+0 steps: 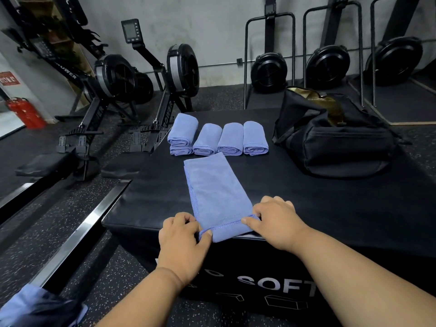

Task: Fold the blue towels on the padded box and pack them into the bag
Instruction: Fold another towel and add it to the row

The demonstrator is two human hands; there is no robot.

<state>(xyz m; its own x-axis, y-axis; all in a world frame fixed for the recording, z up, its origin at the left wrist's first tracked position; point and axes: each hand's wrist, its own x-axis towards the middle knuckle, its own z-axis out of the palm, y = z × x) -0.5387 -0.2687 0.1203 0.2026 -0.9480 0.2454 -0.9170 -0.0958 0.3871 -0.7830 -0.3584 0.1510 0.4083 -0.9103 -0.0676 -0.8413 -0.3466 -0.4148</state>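
At the box's near edge your left hand (pixel 182 236) and right hand (pixel 276 220) each pinch a near corner of the flat blue towel (pixel 217 192), fingers curled. "SOFT" reads on the padded box (pixel 278 285) front. Beyond lie the folded towels (pixel 218 138); the open black bag (pixel 335 135) sits far right. "ROWER" marks the rowing machines (pixel 169 114).

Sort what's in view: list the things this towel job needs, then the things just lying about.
Needed: flat blue towel, pinched by left hand and right hand; folded towels; padded box; black bag.

Lying about: rowing machines; fire extinguisher; blue cloth.
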